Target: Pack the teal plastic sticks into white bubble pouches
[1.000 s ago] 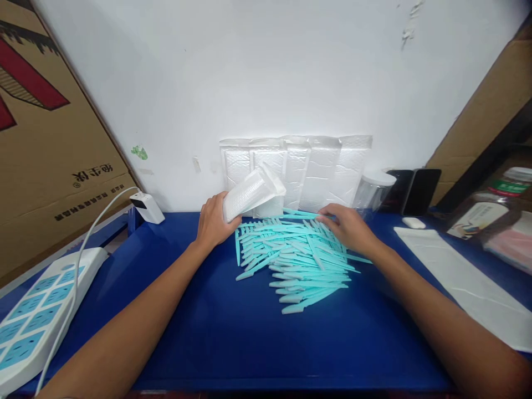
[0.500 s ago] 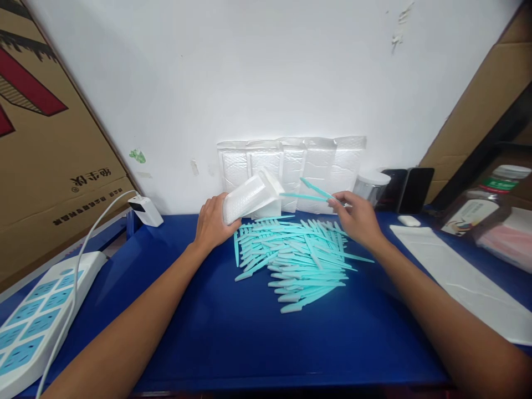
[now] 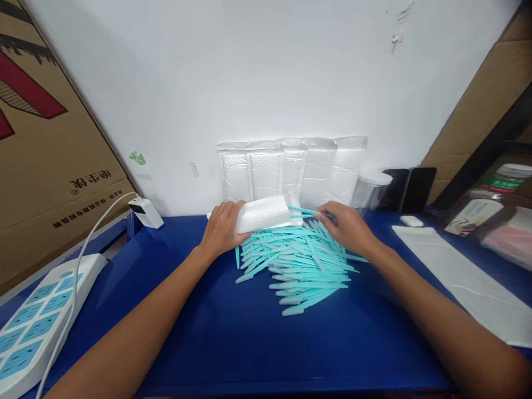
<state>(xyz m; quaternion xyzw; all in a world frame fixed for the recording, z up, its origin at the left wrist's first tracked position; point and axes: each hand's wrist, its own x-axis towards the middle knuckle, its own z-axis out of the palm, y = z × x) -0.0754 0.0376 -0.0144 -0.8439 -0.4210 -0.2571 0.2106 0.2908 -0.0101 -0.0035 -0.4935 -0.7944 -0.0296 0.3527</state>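
Note:
My left hand (image 3: 224, 226) is closed around a white bubble mailer (image 3: 264, 213), bent into a curve with its mouth facing right. My right hand (image 3: 343, 224) pinches a couple of slim turquoise sticks (image 3: 305, 210), shaped like eyebrow razors. Their far ends reach into the mailer's mouth and are hidden there. Below both hands a loose pile of the same razor-like sticks (image 3: 307, 266) with wider pale ends lies on the blue table (image 3: 233, 338).
Several bubble mailers (image 3: 320, 166) lean on the wall behind. At right are a lidded clear jar (image 3: 368, 194), dark phones (image 3: 418, 191), a white case (image 3: 411, 221), a flat white mailer (image 3: 461, 277) and a bottle (image 3: 474, 208). At left are a power strip (image 3: 45, 316) and a charger (image 3: 145, 213).
The mailer has turned from steeply tilted to nearly level and come lower. My right hand has moved left and down, bringing the stick ends into the mailer's mouth.

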